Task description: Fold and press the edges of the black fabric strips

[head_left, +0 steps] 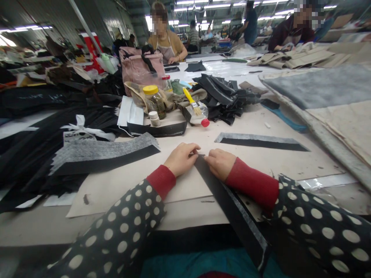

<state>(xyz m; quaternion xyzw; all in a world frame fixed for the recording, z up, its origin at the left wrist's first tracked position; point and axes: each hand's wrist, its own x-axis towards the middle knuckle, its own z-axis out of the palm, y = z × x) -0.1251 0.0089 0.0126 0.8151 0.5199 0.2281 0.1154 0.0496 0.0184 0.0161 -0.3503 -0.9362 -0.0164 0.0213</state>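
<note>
A long black fabric strip (228, 204) runs from the middle of the table toward me, over the front edge. My left hand (182, 158) and my right hand (220, 164) both sit at its far end, fingers curled and pinching the end of the strip from either side. Both arms wear red cuffs and dark polka-dot sleeves. A stack of grey-and-black strips (101, 154) lies to the left of my left hand. Another grey-and-black strip (261, 141) lies flat just beyond my right hand.
A yellow-handled brush (191, 100) rests in a bottle with a red cap. A yellow-lidded jar (155, 101), a pink bag (142, 67) and heaps of black fabric (223, 98) stand behind. Beige panels (344, 119) lie at right. Other people work at the far end.
</note>
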